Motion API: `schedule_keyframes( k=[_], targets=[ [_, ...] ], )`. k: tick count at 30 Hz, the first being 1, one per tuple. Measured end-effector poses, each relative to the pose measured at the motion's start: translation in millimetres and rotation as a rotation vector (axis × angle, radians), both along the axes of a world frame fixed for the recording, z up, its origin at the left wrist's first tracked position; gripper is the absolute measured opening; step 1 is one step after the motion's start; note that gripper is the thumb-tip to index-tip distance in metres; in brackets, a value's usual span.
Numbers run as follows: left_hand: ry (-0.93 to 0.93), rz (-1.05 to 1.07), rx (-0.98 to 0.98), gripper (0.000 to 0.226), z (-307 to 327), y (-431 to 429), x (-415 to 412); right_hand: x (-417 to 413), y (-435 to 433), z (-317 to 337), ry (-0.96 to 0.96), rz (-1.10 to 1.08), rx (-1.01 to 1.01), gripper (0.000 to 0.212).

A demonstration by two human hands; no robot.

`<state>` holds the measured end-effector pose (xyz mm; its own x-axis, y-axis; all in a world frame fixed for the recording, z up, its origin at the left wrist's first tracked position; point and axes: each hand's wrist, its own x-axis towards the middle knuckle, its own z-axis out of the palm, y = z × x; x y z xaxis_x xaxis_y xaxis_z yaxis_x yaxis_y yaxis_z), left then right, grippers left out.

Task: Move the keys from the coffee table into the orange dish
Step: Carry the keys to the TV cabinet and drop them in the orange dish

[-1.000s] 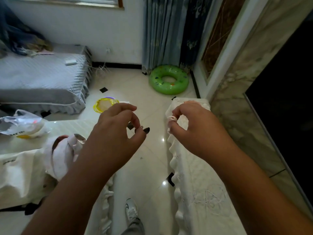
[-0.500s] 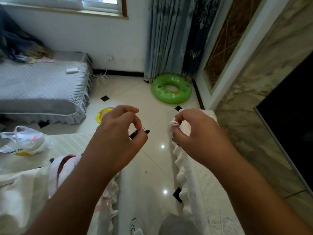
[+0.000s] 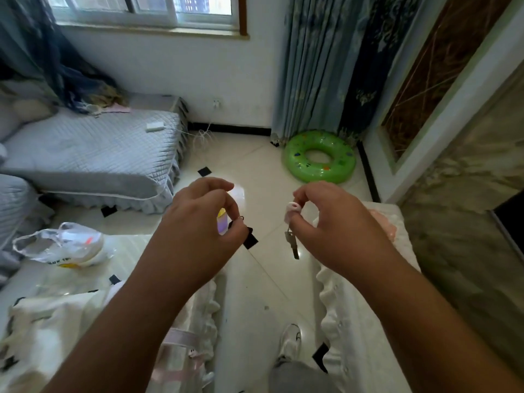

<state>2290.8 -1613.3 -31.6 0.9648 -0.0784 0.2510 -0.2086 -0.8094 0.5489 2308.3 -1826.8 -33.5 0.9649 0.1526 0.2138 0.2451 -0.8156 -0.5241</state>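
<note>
Both hands are raised above the floor gap between two cloth-covered surfaces. My right hand (image 3: 337,222) pinches a small white-pink charm (image 3: 293,208), and a silver key (image 3: 292,245) hangs from it. My left hand (image 3: 204,231) pinches a small metal key ring (image 3: 240,219) that has a dark piece on it. A pale orange dish-like object (image 3: 382,225) lies on the white-covered cabinet (image 3: 354,321) at the right, mostly hidden behind my right hand. The coffee table (image 3: 127,251) stands at the left under my left arm.
A crumpled plastic bag (image 3: 65,248) and white cloth (image 3: 42,330) lie on the coffee table. A green swim ring (image 3: 320,157) lies on the floor by the curtain. A grey sofa (image 3: 90,154) is at the left, my shoe (image 3: 290,340) below.
The view has tilted up and the room has slid down the frame. Both hands stay raised and pinched. The silver key now hangs in sight below my right fingers.
</note>
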Motion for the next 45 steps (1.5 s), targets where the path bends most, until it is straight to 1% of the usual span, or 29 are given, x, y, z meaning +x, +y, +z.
schedule_keyframes(
  k=[6,11,16,21,24,27,31,37,40,43,45],
  targets=[
    [0.013,0.018,0.025,0.009,10,-31,76,89,-24,6,-0.005,0.032,0.012,0.014],
    [-0.003,0.034,-0.013,0.012,13,-54,133,154,-51,7,0.01,0.039,0.006,0.014],
    [0.011,0.062,-0.015,0.011,7,-67,174,202,-67,8,0.008,0.038,0.01,0.015],
    [0.034,0.032,-0.024,0.008,0,-76,224,247,-80,8,0.014,0.034,-0.003,0.014],
    [0.027,-0.007,-0.036,0.016,-5,-76,262,278,-79,5,0.026,0.012,-0.005,0.014],
    [0.025,-0.052,-0.041,0.013,-10,-74,305,310,-77,-1,0.034,-0.029,-0.002,0.013],
    [0.008,-0.143,-0.05,0.008,-14,-70,375,361,-73,0,0.037,-0.095,-0.055,0.014],
    [-0.024,-0.283,-0.057,0.011,-7,-61,487,444,-62,15,-0.012,-0.247,-0.068,0.015],
    [-0.023,-0.347,-0.049,0.008,-6,-61,534,475,-58,15,-0.023,-0.311,-0.056,0.016],
    [-0.01,-0.4,-0.042,0.008,-8,-66,575,497,-60,9,0.0,-0.344,-0.051,0.016],
    [0.001,-0.418,-0.042,0.012,-11,-74,598,510,-66,3,0.032,-0.361,-0.057,0.017]
  ],
)
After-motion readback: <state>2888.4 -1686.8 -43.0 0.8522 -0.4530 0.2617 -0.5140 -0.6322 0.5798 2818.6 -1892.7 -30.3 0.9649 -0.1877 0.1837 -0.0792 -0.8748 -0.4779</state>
